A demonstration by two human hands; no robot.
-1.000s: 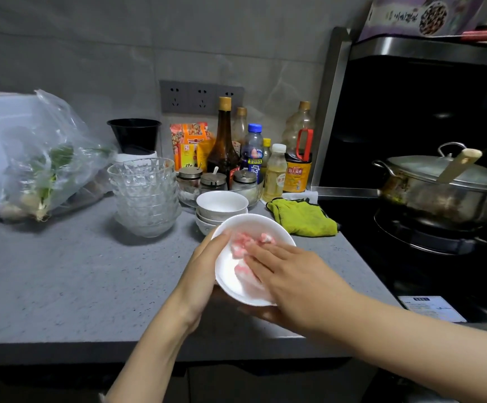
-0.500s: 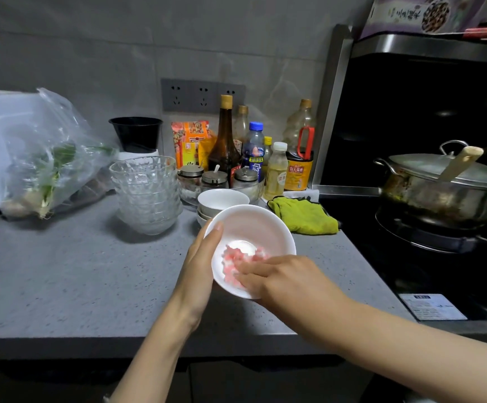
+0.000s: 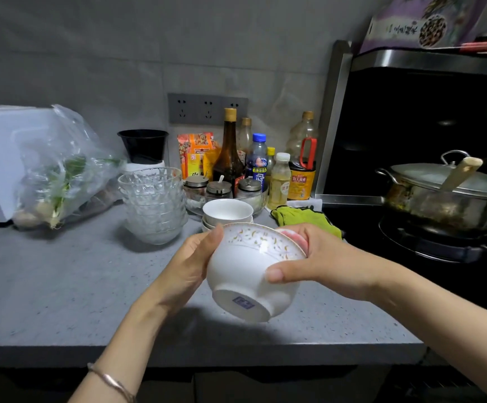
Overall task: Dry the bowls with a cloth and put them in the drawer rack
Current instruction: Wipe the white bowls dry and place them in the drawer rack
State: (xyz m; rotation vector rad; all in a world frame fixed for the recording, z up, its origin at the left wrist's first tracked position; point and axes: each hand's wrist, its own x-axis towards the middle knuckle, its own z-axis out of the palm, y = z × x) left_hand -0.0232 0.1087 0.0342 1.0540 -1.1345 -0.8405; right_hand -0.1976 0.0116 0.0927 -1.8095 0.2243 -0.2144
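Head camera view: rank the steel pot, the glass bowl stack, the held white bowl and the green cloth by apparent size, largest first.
1. steel pot, cut off by the frame edge.
2. white bowl; nearest the camera, so unsure against the next.
3. glass bowl stack.
4. green cloth.

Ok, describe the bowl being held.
The bowl is glossy white, ceramic-looking, with a gold sprig band under the rim and a blue mark on its foot. It is tipped, foot toward the camera, above the counter. The left hand cups its side; the right hand pinches its rim with a pink cloth.
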